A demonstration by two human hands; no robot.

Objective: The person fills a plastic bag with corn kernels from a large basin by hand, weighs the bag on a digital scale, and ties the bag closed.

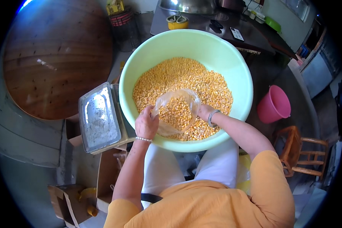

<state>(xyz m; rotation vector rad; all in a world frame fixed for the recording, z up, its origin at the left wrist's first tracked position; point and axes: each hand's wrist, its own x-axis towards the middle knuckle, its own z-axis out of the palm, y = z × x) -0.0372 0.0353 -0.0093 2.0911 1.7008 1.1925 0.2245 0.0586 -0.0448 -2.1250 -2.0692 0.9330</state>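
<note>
A large pale green plastic basin [185, 146] stands before me, holding a broad heap of yellow corn kernels [179, 71]. Within it a clear plastic bag [166, 128] lies with its mouth spread, and corn kernels fill much of it. My left hand [147, 122] grips the bag's left edge between thumb and fingers, near the basin's front left rim. At the bag's right edge is my right hand [206, 112], closed on the plastic; its fingertips are partly hidden. A weighing scale with a metal tray [100, 119] stands just left of the basin.
A pink bucket [273, 104] and a wooden chair [297, 154] are to the right. Cardboard boxes [104, 176] sit at lower left. A large round wooden board [58, 59] stands at upper left. Behind the basin, a dark table [193, 24] holds a yellow pot [178, 25] and a metal bowl [188, 6].
</note>
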